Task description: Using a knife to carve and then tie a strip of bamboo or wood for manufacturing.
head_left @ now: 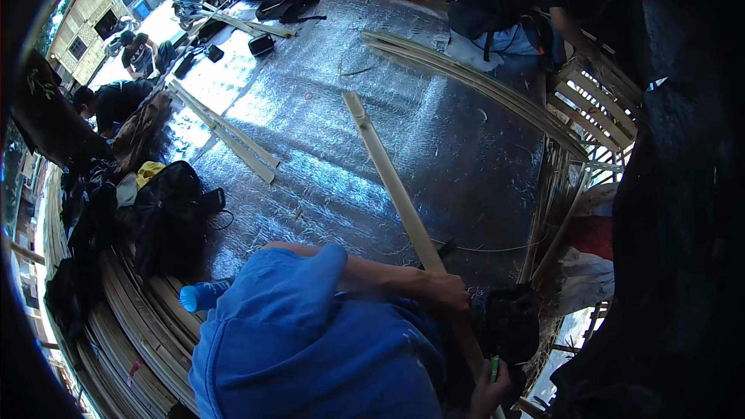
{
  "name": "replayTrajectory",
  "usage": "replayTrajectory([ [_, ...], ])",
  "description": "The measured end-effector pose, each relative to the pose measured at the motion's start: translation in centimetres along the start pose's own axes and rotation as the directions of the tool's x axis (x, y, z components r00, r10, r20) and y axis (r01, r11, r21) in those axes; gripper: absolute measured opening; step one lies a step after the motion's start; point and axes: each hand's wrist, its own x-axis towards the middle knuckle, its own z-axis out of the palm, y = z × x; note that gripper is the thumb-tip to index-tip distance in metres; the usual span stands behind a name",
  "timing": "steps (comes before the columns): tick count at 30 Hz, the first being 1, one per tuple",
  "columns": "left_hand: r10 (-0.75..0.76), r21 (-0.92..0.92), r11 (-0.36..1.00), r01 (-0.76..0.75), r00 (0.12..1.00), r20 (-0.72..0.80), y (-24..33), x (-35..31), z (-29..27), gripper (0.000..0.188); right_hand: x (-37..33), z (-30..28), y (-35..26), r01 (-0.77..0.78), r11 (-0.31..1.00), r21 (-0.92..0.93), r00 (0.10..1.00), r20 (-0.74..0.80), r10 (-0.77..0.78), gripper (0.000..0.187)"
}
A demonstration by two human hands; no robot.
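Observation:
A long, pale split-bamboo strip (392,182) slants from mid-view down toward the lower right, its far end over the silver sheet. My left hand (446,292), reaching across from a blue sleeve, is closed around this strip. Closer to the lower edge, my right hand (490,394) grips a small green-handled tool (495,368) beside the near part of the strip. The tool's working end is hidden, so its kind does not show. Dark shadow covers what lies just right of both hands.
A silver foil sheet (310,109) spreads ahead. More bamboo strips (466,81) lie at the far right, two shorter ones (225,136) at left. A black backpack (167,213) and stacked bamboo (136,318) are at my left. Other people sit around the sheet; a slatted wooden crate (594,105) stands right.

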Motion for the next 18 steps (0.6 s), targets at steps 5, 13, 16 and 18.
replayTrajectory([
  [5, 0.064, 0.077, 0.995, -0.068, 0.996, 0.059, 0.1, 2.2, 1.1, 0.033, -0.9, 0.3, 0.7, 0.003, 1.0, -0.019, 0.99, -0.139, -0.006, 0.047],
  [13, 0.242, -0.188, 0.952, -0.242, 0.97, -0.021, 3.1, 10.9, 7.2, 0.036, -7.7, 3.3, 11.0, -0.415, 0.907, 0.073, 0.672, -0.647, 0.36, 0.043],
  [16, 0.358, -0.153, 0.928, -0.34, 0.928, 0.109, 4.0, 14.5, 8.9, 0.04, -10.5, 5.8, 17.0, -0.332, 0.94, 0.081, 0.423, -0.877, 0.226, 0.041],
  [18, 0.378, -0.097, 0.925, -0.367, 0.912, 0.158, 4.4, 15.2, 10.0, 0.041, -10.5, 6.2, 17.6, -0.354, 0.932, 0.075, 0.427, -0.874, 0.232, 0.04],
])
